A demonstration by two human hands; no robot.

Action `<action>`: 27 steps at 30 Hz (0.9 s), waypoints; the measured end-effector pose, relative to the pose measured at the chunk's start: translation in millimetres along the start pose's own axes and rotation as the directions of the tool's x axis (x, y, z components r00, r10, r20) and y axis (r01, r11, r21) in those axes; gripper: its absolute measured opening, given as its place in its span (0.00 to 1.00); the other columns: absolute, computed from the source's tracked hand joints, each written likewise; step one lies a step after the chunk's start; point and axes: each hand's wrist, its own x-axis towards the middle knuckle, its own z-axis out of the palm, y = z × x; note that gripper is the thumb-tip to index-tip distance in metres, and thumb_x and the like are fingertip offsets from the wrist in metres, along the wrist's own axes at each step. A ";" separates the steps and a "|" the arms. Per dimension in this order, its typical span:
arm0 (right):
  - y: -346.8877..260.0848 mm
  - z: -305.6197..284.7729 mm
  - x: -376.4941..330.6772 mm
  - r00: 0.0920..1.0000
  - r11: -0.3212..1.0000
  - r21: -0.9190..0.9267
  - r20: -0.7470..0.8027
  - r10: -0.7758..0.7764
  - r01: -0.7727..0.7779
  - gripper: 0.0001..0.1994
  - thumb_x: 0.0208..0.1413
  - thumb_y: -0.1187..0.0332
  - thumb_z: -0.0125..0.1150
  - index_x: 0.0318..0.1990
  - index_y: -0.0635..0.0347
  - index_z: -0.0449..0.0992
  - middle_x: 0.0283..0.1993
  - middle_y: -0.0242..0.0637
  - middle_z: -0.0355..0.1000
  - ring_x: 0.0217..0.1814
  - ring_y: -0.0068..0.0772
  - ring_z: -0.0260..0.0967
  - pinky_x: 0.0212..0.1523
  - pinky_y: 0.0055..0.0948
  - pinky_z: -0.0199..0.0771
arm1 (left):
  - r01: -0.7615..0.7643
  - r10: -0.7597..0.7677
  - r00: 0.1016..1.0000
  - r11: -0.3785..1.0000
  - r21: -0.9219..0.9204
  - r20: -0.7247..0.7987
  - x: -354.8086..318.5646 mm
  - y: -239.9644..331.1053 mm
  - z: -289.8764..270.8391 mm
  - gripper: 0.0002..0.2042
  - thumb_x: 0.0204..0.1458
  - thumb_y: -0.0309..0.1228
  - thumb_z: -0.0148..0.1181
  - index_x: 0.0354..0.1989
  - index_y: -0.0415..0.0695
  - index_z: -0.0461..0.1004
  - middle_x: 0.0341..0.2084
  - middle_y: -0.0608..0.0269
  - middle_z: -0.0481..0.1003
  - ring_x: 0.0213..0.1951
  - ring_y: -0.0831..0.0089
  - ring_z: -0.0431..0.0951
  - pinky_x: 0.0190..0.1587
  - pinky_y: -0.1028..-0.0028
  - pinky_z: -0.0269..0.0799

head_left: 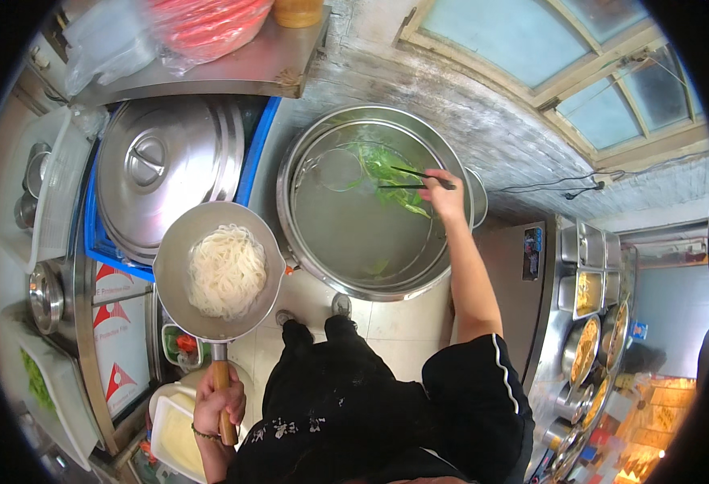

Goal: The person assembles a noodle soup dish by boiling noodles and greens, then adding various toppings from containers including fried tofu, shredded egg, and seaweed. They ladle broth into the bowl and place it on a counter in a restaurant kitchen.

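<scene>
My left hand point(219, 400) is wrapped round the wooden handle of a saucepan point(174, 306) at the left. White noodles point(227, 272) lie in a heap inside the pan. Above the big steel pot point(334, 286) my right hand point(444, 194) grips a pair of black chopsticks point(409, 186). Their tips reach among green leafy vegetables point(382, 165) in the pot's cloudy water. A round strainer, partly hidden by the water, seems to sit beside the greens.
A large lidded steel pot point(169, 165) stands in a blue crate point(261, 153) to the left. Above it is a steel shelf point(245, 68) with bagged red items point(209, 24). Metal food pans point(584, 294) line the right counter. A windowed wall point(507, 40) rises behind the pot.
</scene>
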 end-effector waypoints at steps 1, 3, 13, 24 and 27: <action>5.5 8.4 8.0 1.000 1.000 -0.024 0.012 0.011 -0.011 0.11 0.46 0.76 0.50 0.38 0.67 0.74 0.30 0.41 0.72 0.25 0.32 0.73 0.25 0.24 0.73 | 0.001 -0.001 1.000 1.000 0.000 -0.016 0.0 -5.5 6.7 0.10 0.40 0.20 0.46 0.33 0.36 0.60 0.08 0.64 0.56 0.05 0.77 0.55 0.07 0.80 0.52; 19.4 20.4 24.9 0.996 0.998 -0.068 0.084 -0.003 0.009 0.13 0.46 0.75 0.49 0.40 0.67 0.73 0.31 0.43 0.73 0.25 0.32 0.74 0.26 0.24 0.72 | 0.008 -0.008 0.999 1.000 -0.002 -0.044 -1.3 -17.6 18.0 0.10 0.40 0.20 0.46 0.33 0.36 0.60 0.08 0.64 0.57 0.05 0.77 0.55 0.07 0.80 0.53; 43.9 22.1 66.6 0.973 0.879 -0.419 0.094 -0.209 0.230 0.12 0.48 0.63 0.52 0.36 0.58 0.76 0.32 0.49 0.73 0.39 0.52 0.69 0.42 0.37 0.68 | -0.009 0.008 0.993 1.000 -0.004 -0.116 2.8 -55.4 62.1 0.09 0.41 0.21 0.48 0.33 0.36 0.60 0.07 0.64 0.57 0.05 0.76 0.56 0.07 0.79 0.53; 53.4 -49.9 81.6 0.982 0.968 -0.208 0.098 0.160 -0.137 0.13 0.49 0.67 0.58 0.26 0.72 0.72 0.20 0.43 0.71 0.18 0.32 0.72 0.19 0.26 0.71 | -0.027 0.027 1.000 1.000 -0.013 -0.012 12.0 -61.6 72.2 0.10 0.41 0.22 0.49 0.34 0.36 0.60 0.08 0.65 0.57 0.05 0.76 0.56 0.07 0.79 0.53; 61.0 -66.2 56.6 0.949 0.969 -0.104 0.204 0.240 -0.222 0.10 0.49 0.70 0.57 0.29 0.73 0.71 0.24 0.48 0.71 0.19 0.37 0.72 0.17 0.27 0.74 | -0.013 0.013 1.000 1.000 -0.004 -0.012 13.8 -59.9 73.0 0.10 0.41 0.21 0.48 0.34 0.36 0.60 0.08 0.64 0.57 0.05 0.76 0.56 0.07 0.79 0.54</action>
